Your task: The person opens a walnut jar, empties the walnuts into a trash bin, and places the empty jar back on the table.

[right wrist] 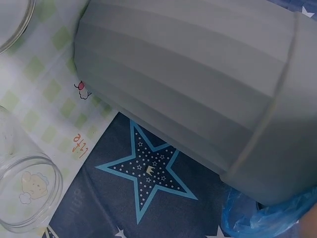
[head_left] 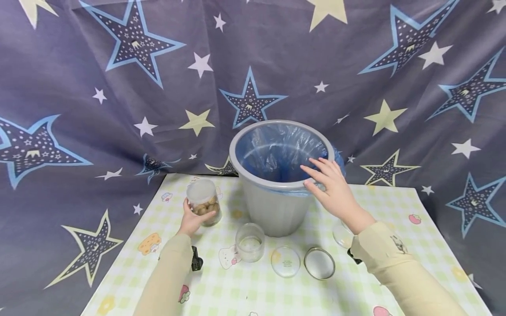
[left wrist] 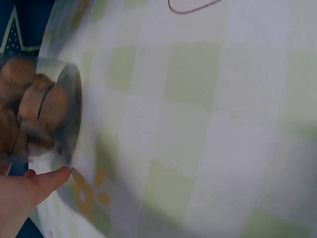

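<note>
Left hand [head_left: 193, 220]: grasping 1 jar [head_left: 201, 191] of walnuts [head_left: 205, 208], left of the bin [head_left: 273, 210].
Right hand [head_left: 333, 188]: free, fingers extending over the bin's rim [head_left: 284, 184].
Liner [head_left: 272, 158]: head view alone showing its blue interior.
Walnuts: left wrist view showing 1 dark seam close up.
Clear vessel [head_left: 342, 235]: sleeve [head_left: 395, 263] partly covering it in head view; right wrist view showing 1 printed figure through it.

Jar [left wrist: 74, 106]: clear, holding brown lumps [left wrist: 44, 104] (slightly blurred)
Left hand [left wrist: 22, 198]: fingertip by the base
Cloth [left wrist: 198, 124]: green-and-white checks
</note>
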The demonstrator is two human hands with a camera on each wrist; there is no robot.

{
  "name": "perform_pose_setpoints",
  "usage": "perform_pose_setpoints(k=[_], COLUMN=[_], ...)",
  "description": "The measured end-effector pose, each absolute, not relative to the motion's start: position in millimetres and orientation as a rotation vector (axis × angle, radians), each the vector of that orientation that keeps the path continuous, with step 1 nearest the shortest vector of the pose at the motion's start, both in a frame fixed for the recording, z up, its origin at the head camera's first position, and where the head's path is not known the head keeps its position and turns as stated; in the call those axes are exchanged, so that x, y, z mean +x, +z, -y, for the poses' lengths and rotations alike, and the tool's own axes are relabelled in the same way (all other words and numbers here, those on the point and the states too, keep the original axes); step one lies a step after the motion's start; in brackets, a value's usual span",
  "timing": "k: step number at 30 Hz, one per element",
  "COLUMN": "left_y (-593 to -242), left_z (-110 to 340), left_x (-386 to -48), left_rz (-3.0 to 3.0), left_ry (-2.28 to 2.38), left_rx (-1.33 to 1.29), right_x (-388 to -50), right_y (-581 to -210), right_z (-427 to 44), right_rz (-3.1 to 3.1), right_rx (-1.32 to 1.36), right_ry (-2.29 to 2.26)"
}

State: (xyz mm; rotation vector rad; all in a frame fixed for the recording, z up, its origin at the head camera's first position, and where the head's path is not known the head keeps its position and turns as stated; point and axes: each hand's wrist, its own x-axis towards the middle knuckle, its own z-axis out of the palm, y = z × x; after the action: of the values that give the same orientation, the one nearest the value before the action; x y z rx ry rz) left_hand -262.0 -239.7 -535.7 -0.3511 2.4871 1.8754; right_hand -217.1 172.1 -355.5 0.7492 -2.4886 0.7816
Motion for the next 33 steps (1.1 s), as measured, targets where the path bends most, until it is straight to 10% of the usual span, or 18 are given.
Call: perform_pose_setpoints(k=[33], left_y=[-546], left_z=[228], left_x=[-262], left_rz=[-2.589], left_ry=[2.043], left_rx=[-0.409], right_x=[-218], right_y=[-360], right_z=[-171], right_rz=[2.418], right_rx=[0.756], right_ry=[0.787])
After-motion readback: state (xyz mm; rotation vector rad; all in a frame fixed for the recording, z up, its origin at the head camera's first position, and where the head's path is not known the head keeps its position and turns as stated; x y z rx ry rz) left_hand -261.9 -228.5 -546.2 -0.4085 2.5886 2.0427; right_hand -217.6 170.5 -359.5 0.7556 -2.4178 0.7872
